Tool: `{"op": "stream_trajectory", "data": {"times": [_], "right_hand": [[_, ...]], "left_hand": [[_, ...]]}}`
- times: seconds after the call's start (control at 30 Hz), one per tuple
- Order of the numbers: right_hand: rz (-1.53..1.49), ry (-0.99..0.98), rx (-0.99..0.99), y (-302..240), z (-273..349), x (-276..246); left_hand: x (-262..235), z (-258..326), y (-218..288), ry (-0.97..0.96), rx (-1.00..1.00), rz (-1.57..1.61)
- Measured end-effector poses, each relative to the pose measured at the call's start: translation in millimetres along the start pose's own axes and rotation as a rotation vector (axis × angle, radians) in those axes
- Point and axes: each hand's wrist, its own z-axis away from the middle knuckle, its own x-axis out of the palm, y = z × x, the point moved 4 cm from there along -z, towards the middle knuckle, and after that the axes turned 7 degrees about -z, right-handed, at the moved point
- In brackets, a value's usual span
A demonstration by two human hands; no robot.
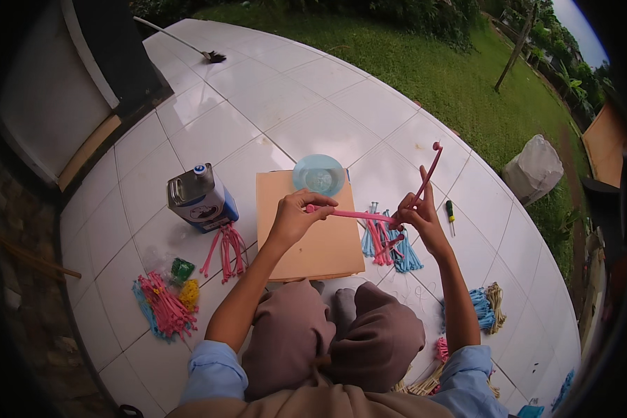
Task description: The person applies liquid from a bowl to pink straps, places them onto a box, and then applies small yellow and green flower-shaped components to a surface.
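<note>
My left hand (301,217) pinches one end of a slim pink strip (359,214) between thumb and fingers. The strip runs right, over the tan board (306,247), to my right hand (419,214), which is closed round its other part. From the right hand a darker pink strip (428,174) with a curled tip slants up; whether both are one piece I cannot tell. Under the right hand lie pink and blue strips (402,254) in bunches on the tiles. A pale blue see-through bowl (318,175) sits at the board's far edge.
Left of the board stands a metal can (200,198) beside a pink bunch (226,252). Nearer lie a pink-and-blue pile (166,308) and green (182,270) and yellow (189,295) packs. At right are a screwdriver (451,217), blue and straw-coloured bundles (482,311) and a white sack (534,169).
</note>
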Motion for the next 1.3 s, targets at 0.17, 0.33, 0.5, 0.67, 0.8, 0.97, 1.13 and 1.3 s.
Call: {"op": "stream_trajectory", "data": {"times": [0.17, 0.33, 0.5, 0.67, 0.8, 0.97, 1.13, 1.3], "right_hand": [[-0.129, -0.017, 0.196, 97.4, -17.0, -19.9], [-0.111, -0.022, 0.284, 130.6, -32.3, -26.2], [-0.036, -0.043, 0.358, 139.8, -51.6, -28.7], [-0.047, -0.089, 0.349, 147.3, -61.9, -32.7], [-0.077, -0.130, 0.366, 145.8, -66.4, -25.1], [-0.063, -0.154, 0.365, 141.5, -67.2, -18.6], [-0.038, -0.152, 0.391, 139.4, -63.2, -17.1], [-0.031, -0.188, 0.345, 139.1, -72.1, -17.4]], "left_hand": [[7.0, 0.8, -78.1, -0.016, -0.136, -0.170], [7.1, -7.8, -96.9, -0.027, -0.090, -0.279], [4.7, -18.6, -107.7, -0.107, -0.099, -0.384], [4.3, -25.1, -101.8, -0.241, -0.043, -0.516], [-3.2, -21.2, -103.2, -0.283, -0.070, -0.545], [-6.6, -15.6, -102.9, -0.273, -0.095, -0.562], [-5.7, -11.9, -106.0, -0.219, -0.054, -0.602], [-9.6, -13.7, -110.4, -0.132, -0.039, -0.556]]}}
